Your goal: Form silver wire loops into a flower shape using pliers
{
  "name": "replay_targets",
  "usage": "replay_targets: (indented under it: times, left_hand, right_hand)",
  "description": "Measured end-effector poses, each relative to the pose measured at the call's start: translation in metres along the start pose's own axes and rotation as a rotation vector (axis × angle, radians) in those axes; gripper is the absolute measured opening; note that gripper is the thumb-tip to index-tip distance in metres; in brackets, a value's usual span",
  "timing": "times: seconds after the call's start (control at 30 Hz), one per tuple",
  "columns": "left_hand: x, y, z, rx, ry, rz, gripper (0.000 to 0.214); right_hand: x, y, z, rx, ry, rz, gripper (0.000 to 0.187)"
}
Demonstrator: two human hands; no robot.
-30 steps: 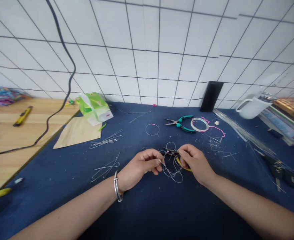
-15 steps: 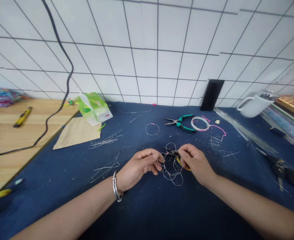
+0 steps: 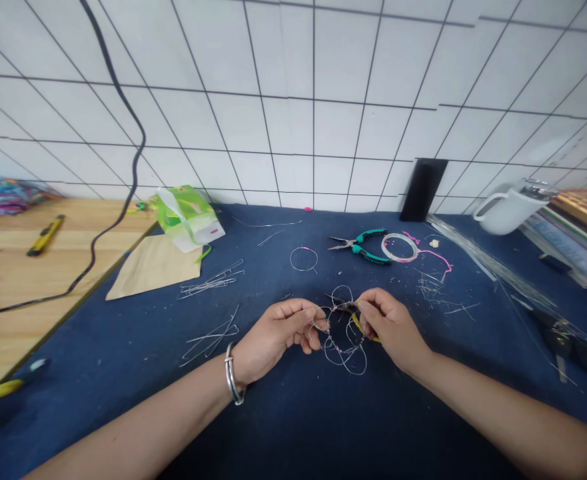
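Observation:
A cluster of thin silver wire loops (image 3: pixel 344 340) with small pink beads hangs between my two hands above the blue cloth (image 3: pixel 293 413). My left hand (image 3: pixel 278 331), with a metal bangle on its wrist, pinches the left side of the loops. My right hand (image 3: pixel 390 327) is closed round yellow-handled pliers (image 3: pixel 357 321), whose dark jaws meet the wire at the top of the cluster.
Teal-handled pliers (image 3: pixel 362 245), a wire ring (image 3: pixel 304 259), a clear coil (image 3: pixel 399 247) and pink cord lie farther back. Cut wire pieces (image 3: pixel 212 282) lie at the left by brown paper (image 3: pixel 154 265) and a green pack (image 3: pixel 186 212). A white mug (image 3: pixel 507 207) and keys (image 3: pixel 568 340) sit at the right.
The wire cluster has shifted slightly lower between my hands. Both hands stay almost in place.

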State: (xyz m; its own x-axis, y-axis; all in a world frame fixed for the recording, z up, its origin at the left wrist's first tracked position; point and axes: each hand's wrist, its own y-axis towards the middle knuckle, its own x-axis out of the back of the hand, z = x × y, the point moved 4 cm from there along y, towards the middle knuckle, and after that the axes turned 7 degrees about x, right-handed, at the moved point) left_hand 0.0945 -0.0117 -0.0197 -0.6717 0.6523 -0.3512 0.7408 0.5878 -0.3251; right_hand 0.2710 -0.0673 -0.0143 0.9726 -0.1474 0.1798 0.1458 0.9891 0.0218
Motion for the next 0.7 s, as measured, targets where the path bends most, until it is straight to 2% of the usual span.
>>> replay_targets:
  times: [0.27,0.5,0.7]
  left_hand:
    - [0.0022,0.0018,0.0043,0.046,-0.073,0.027,0.021]
    - [0.0050,0.0024,0.0026,-0.004,-0.089,-0.029,0.019]
    - [0.0043,0.0014,0.0018,0.011,-0.092,0.000,0.019]
  right_hand:
    - [-0.0013,-0.0010,0.0031,0.005,0.009,0.013,0.018]
    - [-0.0010,-0.0015,0.0032,0.024,0.005,0.014,0.017]
    - [-0.0012,-0.0014,0.0018,0.024,0.008,0.021,0.017]
